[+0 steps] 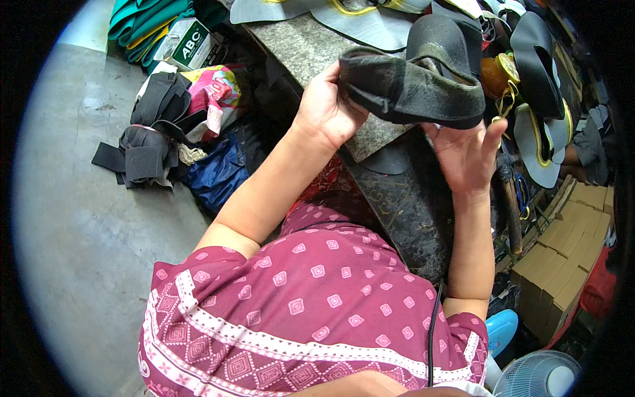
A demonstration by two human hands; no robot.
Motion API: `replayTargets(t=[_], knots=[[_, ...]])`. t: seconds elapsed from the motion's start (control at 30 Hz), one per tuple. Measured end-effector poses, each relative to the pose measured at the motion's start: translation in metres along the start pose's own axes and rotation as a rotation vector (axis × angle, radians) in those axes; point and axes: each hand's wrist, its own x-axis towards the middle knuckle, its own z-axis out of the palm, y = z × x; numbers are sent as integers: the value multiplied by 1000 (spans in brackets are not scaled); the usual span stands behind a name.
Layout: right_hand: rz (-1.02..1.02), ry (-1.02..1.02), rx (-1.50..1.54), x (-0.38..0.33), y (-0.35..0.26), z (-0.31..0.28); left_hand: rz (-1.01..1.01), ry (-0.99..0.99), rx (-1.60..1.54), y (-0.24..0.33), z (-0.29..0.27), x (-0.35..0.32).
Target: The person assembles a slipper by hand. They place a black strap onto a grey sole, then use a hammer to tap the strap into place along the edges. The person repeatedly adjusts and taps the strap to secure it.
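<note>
Above the bench edge I hold a black shoe [423, 92] with a wide rounded band and an opening through which something brownish shows. My left hand [327, 112] grips its left end, fingers partly hidden behind it. Under its right end is my right hand [466, 149], palm turned up, thumb raised apart and the other fingers mostly hidden by the shoe. Behind it, a rounded black piece [440, 40] stands close against the shoe; I cannot tell whether they are joined.
Grey pieces with yellow edging [360, 26] lie on the speckled bench slab [297, 49]. More black and grey pieces [536, 59] crowd the right, near an orange-brown jar [499, 71]. Stacked cardboard [555, 264] and a fan [539, 374] are lower right; black fabric bundles [149, 142] lie left.
</note>
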Motion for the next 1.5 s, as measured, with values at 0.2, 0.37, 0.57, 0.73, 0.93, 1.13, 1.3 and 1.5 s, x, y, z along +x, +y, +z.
replayTargets(t=[0.2,0.37,0.57,0.73,0.93,1.13,1.3,1.5], knots=[[1,145,-245,5,12,10,72,-98,187,-7,8,-2],[-193,58,-139,4,-3,-5,7,-4,772,-2,17,-23],[-226,389,-463,-2,2,-3,1394,-155,1904,-12,53,-38],[-229,407,-442,1,6,14,1232,-491,2347,-29,69,-31],[-173,349,-619,0,2,19,1273,-344,2168,-27,65,-10],[-105,320,-408,-4,-7,14,817,-93,1757,-2,68,12],[-97,257,-211,-4,-9,16,295,-119,1418,16,67,14],[41,305,-122,6,-13,22,-41,-393,741,-2,82,8]])
